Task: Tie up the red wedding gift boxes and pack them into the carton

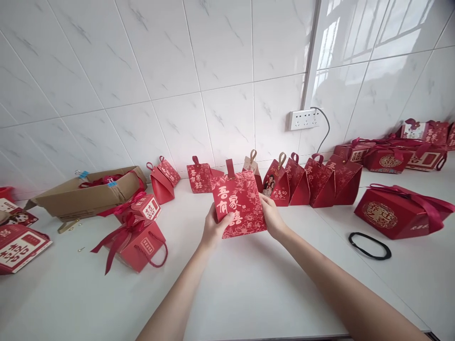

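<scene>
A red gift box (245, 201) with pale lettering, a floral print and a ribbon loop on top is held up over the white table. My left hand (215, 226) grips its lower left side, thumb across the front. Around its right edge my right hand (273, 218) is closed, the fingers mostly hidden behind the box. Just beyond it stand similar boxes: a red gift box (199, 178) to the left and a red box with a couple's picture (277, 184) to the right.
A cardboard tray (85, 194) with ribbons stands at the left, near a ribboned red box (138, 244). At the right lie a black band (369, 246) and a large red box (391, 213). A socket strip (304, 119) hangs on the tiled wall.
</scene>
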`<state>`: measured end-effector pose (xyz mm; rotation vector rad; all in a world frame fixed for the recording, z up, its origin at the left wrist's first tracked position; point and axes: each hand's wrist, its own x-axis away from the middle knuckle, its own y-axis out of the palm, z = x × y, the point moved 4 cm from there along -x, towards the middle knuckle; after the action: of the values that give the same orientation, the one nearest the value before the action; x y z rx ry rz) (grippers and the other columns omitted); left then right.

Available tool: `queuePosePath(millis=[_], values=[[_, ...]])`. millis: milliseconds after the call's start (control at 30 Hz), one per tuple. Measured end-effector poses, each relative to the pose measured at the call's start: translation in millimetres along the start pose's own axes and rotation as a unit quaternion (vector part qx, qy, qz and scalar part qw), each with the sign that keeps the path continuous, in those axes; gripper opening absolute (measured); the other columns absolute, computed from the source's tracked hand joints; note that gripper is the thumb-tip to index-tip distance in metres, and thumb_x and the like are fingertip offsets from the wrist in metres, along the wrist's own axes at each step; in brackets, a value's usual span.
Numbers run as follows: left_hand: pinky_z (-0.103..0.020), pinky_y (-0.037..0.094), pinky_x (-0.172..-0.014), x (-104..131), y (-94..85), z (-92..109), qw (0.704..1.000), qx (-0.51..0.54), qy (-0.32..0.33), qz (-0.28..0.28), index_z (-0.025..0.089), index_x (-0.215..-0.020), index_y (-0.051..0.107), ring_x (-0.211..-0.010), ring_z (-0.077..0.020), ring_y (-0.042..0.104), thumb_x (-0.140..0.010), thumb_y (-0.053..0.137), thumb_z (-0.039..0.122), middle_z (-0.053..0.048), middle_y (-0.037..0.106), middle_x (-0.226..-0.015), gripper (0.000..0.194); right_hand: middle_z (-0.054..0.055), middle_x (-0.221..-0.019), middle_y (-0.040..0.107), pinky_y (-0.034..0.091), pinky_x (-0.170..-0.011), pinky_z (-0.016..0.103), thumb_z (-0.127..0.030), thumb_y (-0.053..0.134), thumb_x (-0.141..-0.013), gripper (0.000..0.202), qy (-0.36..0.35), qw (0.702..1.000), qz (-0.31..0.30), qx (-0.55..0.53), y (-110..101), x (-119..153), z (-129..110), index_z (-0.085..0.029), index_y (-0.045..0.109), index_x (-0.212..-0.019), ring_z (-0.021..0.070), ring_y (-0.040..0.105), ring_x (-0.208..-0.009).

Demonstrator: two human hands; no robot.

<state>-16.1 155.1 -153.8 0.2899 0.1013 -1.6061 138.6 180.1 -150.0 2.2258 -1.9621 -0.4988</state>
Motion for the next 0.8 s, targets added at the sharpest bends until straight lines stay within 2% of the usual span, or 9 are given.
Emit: queuePosePath(millis=[133, 233, 333, 533, 600, 667, 767, 800], values=[[-0.030, 0.050, -0.079, -0.8, -2.7, 5.6, 0.998, -0.041, 0.037, 0.016, 0.019, -0.101, 0.055, -0.090, -0.0199, 0.062, -0.069, 0.069, 0.039, -0.004, 0.065, -0.096, 0.040, 0.004, -0.099, 0.069, 0.049, -0.081, 0.036, -0.065, 0.045, -0.079, 0.050, 0.006, 0.997, -0.049, -0.054, 6.6, 4.7, -2.5, -0.023, 0.063, -0.101, 0.0251, 0.062, -0.097], [-0.029, 0.049, -0.076, -0.9, -3.6, 7.8, 0.997, -0.060, 0.042, 0.017, 0.019, -0.101, 0.054, -0.086, -0.0196, 0.061, -0.068, 0.070, 0.039, -0.004, 0.064, -0.092, 0.041, 0.003, -0.114, 0.064, 0.047, -0.090, 0.038, -0.058, 0.053, -0.079, 0.046, -0.021, 0.998, -0.064, -0.019, 9.5, 8.6, -4.1, -0.026, 0.057, -0.111, 0.0249, 0.059, -0.104], [-0.029, 0.049, -0.076, -0.6, -3.8, 9.0, 0.997, -0.068, 0.045, 0.013, 0.019, -0.102, 0.054, -0.086, -0.0199, 0.060, -0.069, 0.070, 0.039, -0.004, 0.064, -0.093, 0.042, 0.004, -0.118, 0.062, 0.047, -0.091, 0.037, -0.053, 0.057, -0.079, 0.043, -0.033, 0.997, -0.063, 0.027, 10.4, 10.8, -4.6, -0.024, 0.054, -0.111, 0.0245, 0.059, -0.104], [-0.031, 0.047, -0.080, 1.6, -5.2, 7.2, 0.993, -0.087, 0.069, 0.030, 0.020, -0.103, 0.054, -0.092, -0.0222, 0.060, -0.068, 0.070, 0.037, -0.005, 0.064, -0.097, 0.042, 0.008, -0.112, 0.064, 0.050, -0.086, 0.038, -0.054, 0.057, -0.078, 0.042, -0.047, 0.988, -0.067, 0.131, 2.0, 4.8, -8.0, -0.020, 0.056, -0.104, 0.0256, 0.061, -0.100], [-0.031, 0.047, -0.082, 2.6, -7.7, 5.5, 0.989, -0.116, 0.082, 0.030, 0.020, -0.106, 0.052, -0.093, -0.0230, 0.060, -0.068, 0.069, 0.038, -0.006, 0.064, -0.101, 0.045, 0.009, -0.111, 0.064, 0.050, -0.084, 0.038, -0.054, 0.055, -0.079, 0.043, -0.058, 0.977, -0.076, 0.193, -0.2, 1.6, -11.3, -0.018, 0.057, -0.104, 0.0260, 0.061, -0.099], [-0.032, 0.046, -0.082, 2.5, -11.8, 3.9, 0.985, -0.140, 0.097, 0.018, 0.020, -0.109, 0.052, -0.096, -0.0241, 0.060, -0.072, 0.064, 0.042, -0.008, 0.064, -0.106, 0.045, 0.010, -0.104, 0.065, 0.049, -0.081, 0.038, -0.055, 0.053, -0.080, 0.043, -0.083, 0.951, -0.065, 0.289, -0.9, 1.0, -17.8, -0.017, 0.059, -0.099, 0.0266, 0.061, -0.095], [-0.033, 0.046, -0.085, -0.6, -18.0, 1.9, 0.978, -0.166, 0.122, -0.025, 0.019, -0.113, 0.053, -0.100, -0.0251, 0.059, -0.080, 0.049, 0.050, -0.010, 0.063, -0.111, 0.046, 0.011, -0.097, 0.065, 0.048, -0.077, 0.038, -0.055, 0.052, -0.080, 0.043, -0.125, 0.899, 0.001, 0.419, -3.6, 14.1, -32.8, -0.016, 0.060, -0.096, 0.0274, 0.061, -0.089], [-0.034, 0.045, -0.086, -2.8, -20.3, 0.7, 0.976, -0.178, 0.124, -0.032, 0.019, -0.114, 0.053, -0.101, -0.0248, 0.059, -0.081, 0.046, 0.052, -0.010, 0.063, -0.111, 0.047, 0.012, -0.098, 0.065, 0.048, -0.074, 0.038, -0.055, 0.052, -0.080, 0.043, -0.129, 0.893, 0.030, 0.429, -6.9, 23.9, -37.7, -0.016, 0.059, -0.096, 0.0272, 0.061, -0.088]])
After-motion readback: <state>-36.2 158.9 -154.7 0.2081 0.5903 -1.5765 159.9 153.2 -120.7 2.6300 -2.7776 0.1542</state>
